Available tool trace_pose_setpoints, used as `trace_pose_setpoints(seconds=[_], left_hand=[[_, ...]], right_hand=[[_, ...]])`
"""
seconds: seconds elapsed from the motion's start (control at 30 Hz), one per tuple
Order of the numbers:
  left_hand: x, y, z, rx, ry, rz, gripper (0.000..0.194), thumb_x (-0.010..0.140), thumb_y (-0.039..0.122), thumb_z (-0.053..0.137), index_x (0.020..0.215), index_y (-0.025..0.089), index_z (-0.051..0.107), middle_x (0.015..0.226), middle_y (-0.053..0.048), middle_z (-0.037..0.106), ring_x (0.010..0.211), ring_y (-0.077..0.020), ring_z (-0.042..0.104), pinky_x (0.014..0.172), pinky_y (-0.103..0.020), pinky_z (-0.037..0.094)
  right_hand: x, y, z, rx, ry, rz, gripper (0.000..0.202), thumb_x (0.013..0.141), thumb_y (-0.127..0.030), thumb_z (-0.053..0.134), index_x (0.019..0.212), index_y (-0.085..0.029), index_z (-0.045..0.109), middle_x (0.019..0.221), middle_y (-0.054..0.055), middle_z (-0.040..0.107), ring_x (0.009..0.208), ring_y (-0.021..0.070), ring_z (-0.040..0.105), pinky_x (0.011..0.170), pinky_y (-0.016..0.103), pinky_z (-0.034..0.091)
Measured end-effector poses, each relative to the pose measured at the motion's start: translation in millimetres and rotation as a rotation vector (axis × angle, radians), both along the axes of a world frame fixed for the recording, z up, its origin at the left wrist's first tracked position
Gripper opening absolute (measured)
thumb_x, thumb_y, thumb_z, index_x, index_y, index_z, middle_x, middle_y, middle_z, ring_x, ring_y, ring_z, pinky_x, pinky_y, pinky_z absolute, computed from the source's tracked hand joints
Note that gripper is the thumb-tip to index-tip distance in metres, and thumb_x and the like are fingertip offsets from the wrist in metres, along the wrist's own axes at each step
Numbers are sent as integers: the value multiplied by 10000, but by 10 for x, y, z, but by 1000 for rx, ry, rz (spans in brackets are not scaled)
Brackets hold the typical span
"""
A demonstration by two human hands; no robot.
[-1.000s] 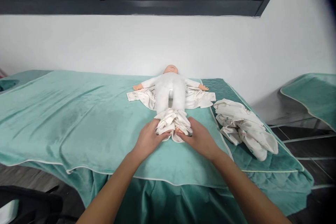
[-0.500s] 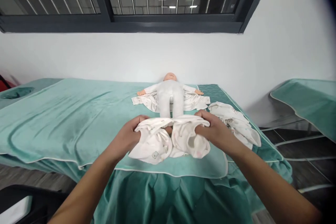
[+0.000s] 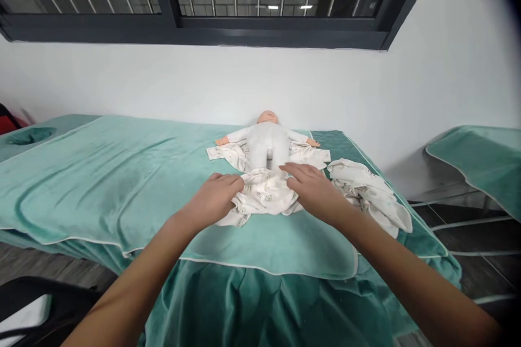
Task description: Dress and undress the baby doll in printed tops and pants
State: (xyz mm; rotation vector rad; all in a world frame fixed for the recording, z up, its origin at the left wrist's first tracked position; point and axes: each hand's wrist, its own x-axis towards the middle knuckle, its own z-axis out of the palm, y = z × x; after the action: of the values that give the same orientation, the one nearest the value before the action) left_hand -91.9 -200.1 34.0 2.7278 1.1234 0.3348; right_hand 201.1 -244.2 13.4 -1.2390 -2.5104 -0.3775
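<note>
A dark-framed window [image 3: 277, 31] spans twelve o'clock. A separate green cover [image 3: 484, 162] lies at three, a white object [image 3: 26, 315] at eight.

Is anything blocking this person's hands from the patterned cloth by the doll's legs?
Nothing visible does. The left hand is right at one side of the patterned cloth, the right hand at the other. The bunched clothes lie off to the right, outside the gap between the hands.
</note>
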Motion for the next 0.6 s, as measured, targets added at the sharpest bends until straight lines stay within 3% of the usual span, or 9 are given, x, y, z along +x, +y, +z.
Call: trace_pose_setpoints(seconds=[0.07,0.17,0.23,0.37,0.43,0.5,0.6], left_hand=[[0,22,-110,-93,56,-18,470,650,32,474,1062,228,589,1119,-55,667,1061,-247,618,959,-392,443],[-77,10,-132,-392,-14,-90,676,625,96,573,1276,277,567,1370,-32,590,1223,-256,573,995,-336,459],[-141,18,-61,-562,-62,-93,751,635,155,639,1361,317,542,1461,-14,533,1304,-270,530,1047,-335,444],[-177,98,140,-762,-146,-114,736,659,298,764,1366,351,570,1449,-14,560,1324,-287,526,1071,-369,435],[-134,131,184,-804,-185,-124,692,630,351,817,1297,344,632,1370,-21,629,1263,-277,580,1009,-336,475],[-66,141,151,-761,-217,-87,497,706,421,771,1190,331,697,1224,-19,710,1123,-247,659,903,-289,506],[43,131,13,-498,-208,19,262,825,446,643,1024,308,743,1012,-14,753,918,-229,690,802,-284,483]], right_hand=[[63,49,-161,-228,-16,-71,210,793,-99,630,980,-175,574,1562,190,364,1438,346,343,1098,551,353],[120,33,-153,-451,92,-57,330,756,-389,767,959,-202,585,1629,154,232,1477,360,259,1111,549,345],[99,27,-49,-459,199,-14,310,820,-476,706,960,-224,593,1615,115,282,1471,319,282,1118,518,351],[-43,164,45,-305,294,29,237,964,-344,525,1175,-257,588,1469,95,504,1351,250,455,1085,467,397],[-106,275,0,-252,219,24,254,954,-307,542,1196,-259,605,1423,87,547,1329,262,469,1083,478,388],[-141,367,-55,-228,145,5,189,927,-316,594,1089,-238,655,1399,90,563,1328,284,462,1084,491,373],[-147,429,-52,-234,114,-10,147,897,-354,646,921,-212,674,1332,99,600,1292,299,488,1066,486,372]])
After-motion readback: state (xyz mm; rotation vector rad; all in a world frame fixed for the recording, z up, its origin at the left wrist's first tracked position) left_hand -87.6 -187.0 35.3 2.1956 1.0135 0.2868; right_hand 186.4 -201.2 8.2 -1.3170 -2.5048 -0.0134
